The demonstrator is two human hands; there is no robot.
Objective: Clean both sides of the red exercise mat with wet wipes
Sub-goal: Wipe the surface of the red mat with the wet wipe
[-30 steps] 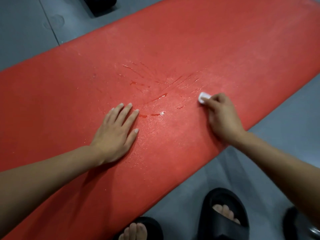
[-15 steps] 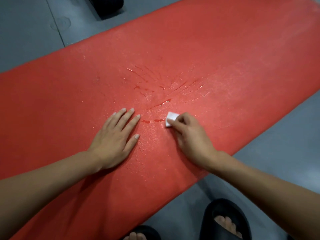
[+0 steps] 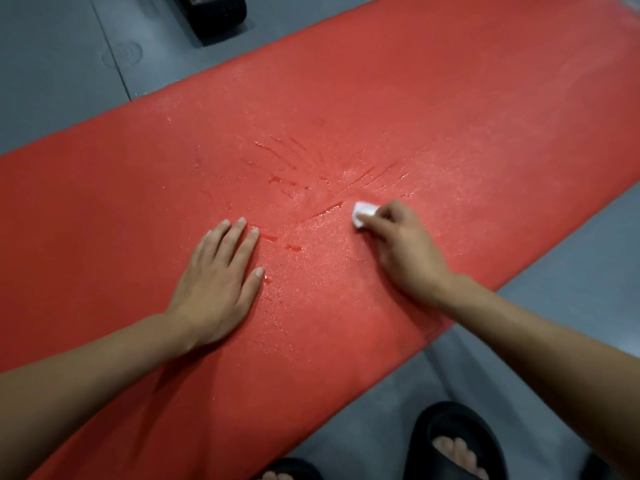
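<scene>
The red exercise mat (image 3: pixel 433 109) lies flat on the grey floor and runs diagonally from lower left to upper right. Wet streaks and small puddles shine on its middle. My left hand (image 3: pixel 218 282) rests flat on the mat, fingers straight and together. To its right, my right hand (image 3: pixel 405 251) pinches a small folded white wet wipe (image 3: pixel 363 213) and presses it onto the mat beside the wet streaks. Most of the wipe is hidden under my fingers.
Grey floor (image 3: pixel 59 64) surrounds the mat. A black object (image 3: pixel 214 15) sits on the floor beyond the mat's far edge at the top. My feet in black slippers (image 3: pixel 453 441) stand at the mat's near edge, bottom right.
My right hand swept the wipe leftward toward my left hand, then back to the right and slightly away. My left hand stayed flat in place.
</scene>
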